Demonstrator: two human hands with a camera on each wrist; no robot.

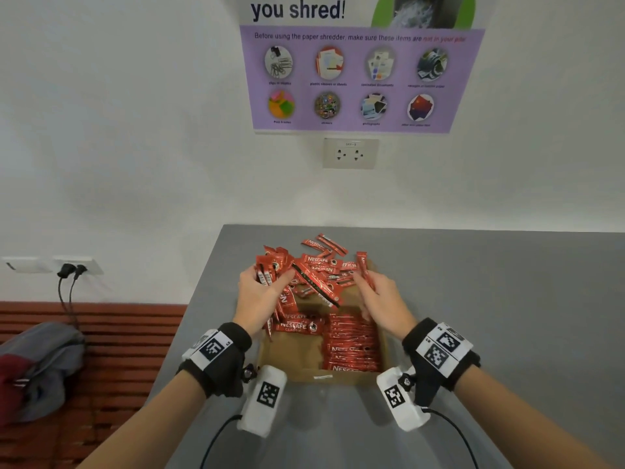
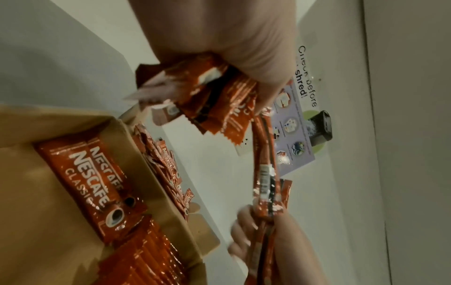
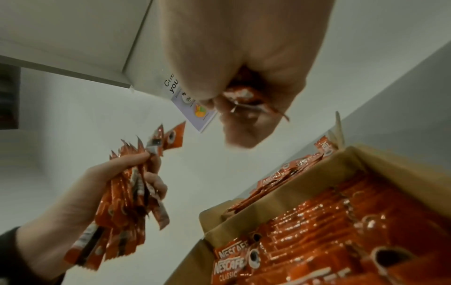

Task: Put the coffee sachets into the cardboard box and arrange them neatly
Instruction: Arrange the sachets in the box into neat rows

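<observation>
An open cardboard box sits on the grey table, with a neat row of red coffee sachets along its right side and two flat ones at its left. A loose heap of sachets lies behind the box. My left hand grips a bunch of sachets above the box's far left corner. My right hand pinches a few sachets upright over the far right. The bunch in my left hand shows clearly in the right wrist view.
The grey table stretches right and toward me. A wall with a socket and a purple poster stands behind. A wooden bench with a grey bag lies left, below plugged cables.
</observation>
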